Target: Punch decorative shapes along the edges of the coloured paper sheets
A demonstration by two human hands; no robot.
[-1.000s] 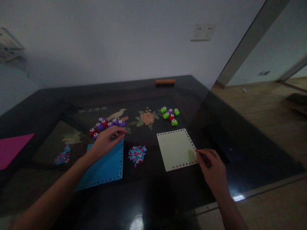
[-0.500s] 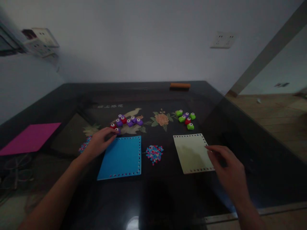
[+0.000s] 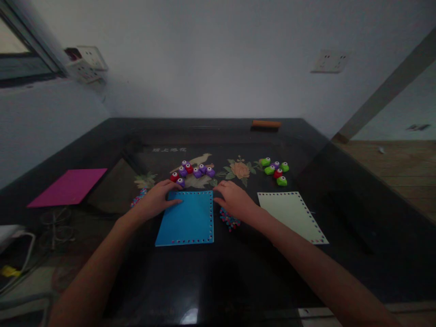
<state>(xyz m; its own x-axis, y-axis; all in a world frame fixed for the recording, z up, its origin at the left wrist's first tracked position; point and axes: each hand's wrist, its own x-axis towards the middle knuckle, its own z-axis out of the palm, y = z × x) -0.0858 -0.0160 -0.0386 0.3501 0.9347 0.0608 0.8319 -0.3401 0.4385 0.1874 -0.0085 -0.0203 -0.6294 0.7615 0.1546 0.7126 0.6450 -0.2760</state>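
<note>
A blue sheet (image 3: 187, 220) with small coloured dots along its top, right and bottom edges lies on the dark table. My left hand (image 3: 158, 198) is at its upper left corner, thumb apart from the fingers and over the sheet. At the upper right corner is my right hand (image 3: 233, 197), its thumb and fingertips a little apart at the edge. It partly covers a pile of small pink, blue and white pieces (image 3: 230, 221). A pale sheet (image 3: 289, 211), dotted along its edges, lies partly under my right forearm.
Purple and red eyed pieces (image 3: 197, 171) sit behind the blue sheet. Green, red and purple ones (image 3: 277, 172) are behind the pale sheet. A pink sheet (image 3: 68, 187) and cables (image 3: 53, 229) are at the left. An orange-brown bar (image 3: 266, 124) lies at the back.
My right hand has left the pale sheet's right edge and moved left to the blue sheet's upper right corner. My left hand now reaches slightly over the blue sheet. The view has shifted left.
</note>
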